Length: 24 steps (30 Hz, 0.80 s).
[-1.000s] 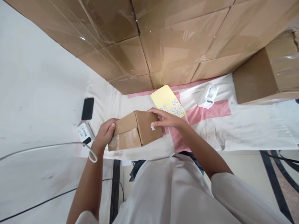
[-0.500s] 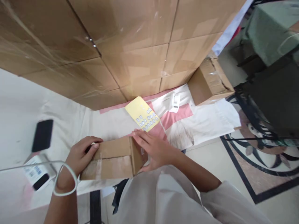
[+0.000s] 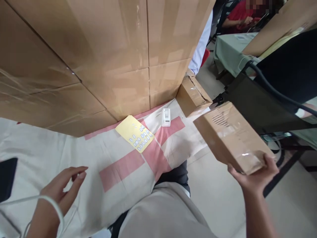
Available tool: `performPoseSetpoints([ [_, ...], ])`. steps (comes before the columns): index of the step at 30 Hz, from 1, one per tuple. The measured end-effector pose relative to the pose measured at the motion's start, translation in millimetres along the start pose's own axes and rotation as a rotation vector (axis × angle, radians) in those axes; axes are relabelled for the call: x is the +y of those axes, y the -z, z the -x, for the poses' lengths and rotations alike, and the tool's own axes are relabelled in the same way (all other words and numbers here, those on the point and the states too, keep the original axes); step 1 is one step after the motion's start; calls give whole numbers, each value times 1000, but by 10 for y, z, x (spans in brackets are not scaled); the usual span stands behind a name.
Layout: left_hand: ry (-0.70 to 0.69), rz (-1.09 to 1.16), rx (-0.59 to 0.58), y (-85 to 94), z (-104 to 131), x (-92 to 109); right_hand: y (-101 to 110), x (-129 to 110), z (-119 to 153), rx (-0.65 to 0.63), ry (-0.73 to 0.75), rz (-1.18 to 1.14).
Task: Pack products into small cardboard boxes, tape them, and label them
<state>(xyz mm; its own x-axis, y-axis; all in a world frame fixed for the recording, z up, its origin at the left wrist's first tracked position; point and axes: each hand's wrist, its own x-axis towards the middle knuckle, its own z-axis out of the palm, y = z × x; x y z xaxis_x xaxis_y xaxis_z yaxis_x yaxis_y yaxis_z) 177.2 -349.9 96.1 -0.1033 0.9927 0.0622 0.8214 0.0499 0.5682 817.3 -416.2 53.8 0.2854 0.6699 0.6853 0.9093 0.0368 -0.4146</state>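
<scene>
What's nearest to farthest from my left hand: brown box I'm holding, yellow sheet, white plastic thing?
From your left hand:
1. Yellow sheet, ahead, to the right.
2. White plastic thing, beyond the sheet.
3. Brown box, far right, in your right hand.

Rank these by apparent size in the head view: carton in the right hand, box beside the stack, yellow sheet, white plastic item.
1. Carton in the right hand, perhaps helped by nearness.
2. Box beside the stack and yellow sheet: too alike to rank.
3. White plastic item.
</scene>
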Motion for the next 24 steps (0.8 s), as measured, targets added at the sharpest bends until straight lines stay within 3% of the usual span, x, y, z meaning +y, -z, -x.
performPoseSetpoints([
  [3, 21, 1, -9, -126, 43, -163, -286, 210, -103, 48, -78, 57],
  [6, 17, 39, -24, -201, 108, -225, -774, 187, -175, -111, -303, -43],
  [9, 16, 84, 21, -244, 208, -249, -1156, 147, -293, -192, -336, -105],
  [12, 8, 84, 86, -278, 279, -306, -1328, 102, -485, -230, -296, -56],
  [15, 49, 69, 223, -266, 250, -367, -1295, -39, -655, -265, -271, 77],
  [18, 183, 179, 450, -180, 65, -437, -1130, -282, -724, -269, -241, 213],
  [19, 225, 267, 549, -138, -44, -484, -1081, -380, -734, -204, -206, 255],
  [22, 342, 518, 859, 5, -523, -752, -1072, -767, -779, -13, -31, 286],
  [24, 402, 542, 904, 95, -946, -1010, -1215, -1174, -820, -26, 110, 176],
])
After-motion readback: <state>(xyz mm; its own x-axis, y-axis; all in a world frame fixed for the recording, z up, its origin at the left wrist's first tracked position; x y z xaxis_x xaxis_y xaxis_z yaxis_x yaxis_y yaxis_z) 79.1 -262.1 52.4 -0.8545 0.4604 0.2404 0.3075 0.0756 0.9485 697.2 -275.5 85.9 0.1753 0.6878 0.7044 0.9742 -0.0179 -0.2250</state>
